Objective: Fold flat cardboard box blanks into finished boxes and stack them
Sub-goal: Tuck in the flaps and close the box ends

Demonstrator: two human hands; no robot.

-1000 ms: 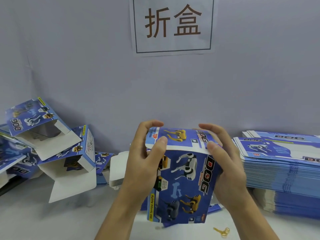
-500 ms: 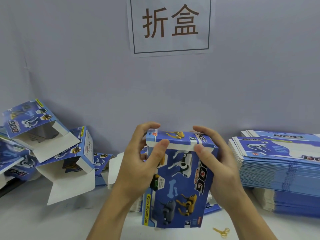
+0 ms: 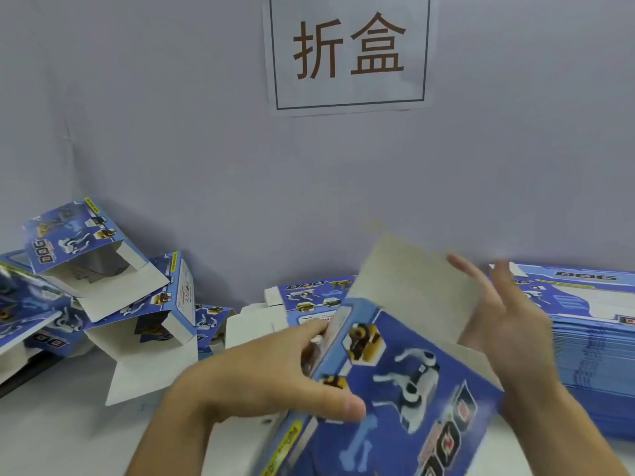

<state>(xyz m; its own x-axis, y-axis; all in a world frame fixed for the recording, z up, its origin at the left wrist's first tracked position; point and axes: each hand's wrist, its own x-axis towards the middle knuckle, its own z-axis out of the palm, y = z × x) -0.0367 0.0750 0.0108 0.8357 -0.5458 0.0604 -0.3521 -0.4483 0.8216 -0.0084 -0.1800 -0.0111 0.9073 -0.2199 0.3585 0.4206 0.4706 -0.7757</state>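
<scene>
A blue printed cardboard box (image 3: pixel 405 383) with robot-dog pictures is tilted in front of me, low and centre. Its white top flap (image 3: pixel 417 286) stands open, pointing up and back. My left hand (image 3: pixel 261 383) grips the box's left edge, thumb on the printed front. My right hand (image 3: pixel 508 324) is behind the flap at the box's right side, fingers spread and blurred. A tall stack of flat blue blanks (image 3: pixel 591 324) lies at the right. Several folded boxes (image 3: pixel 103 290) with open flaps are piled at the left.
A grey wall stands close behind, with a paper sign (image 3: pixel 348 51) taped to it. More flat blanks (image 3: pixel 309 297) lie against the wall behind my hands. The white tabletop (image 3: pixel 62 434) shows at the lower left.
The box has tipped toward me and come nearer. Its top flap, pressed shut under both hands before, now stands open. My right hand has let go of the top and moved behind the flap.
</scene>
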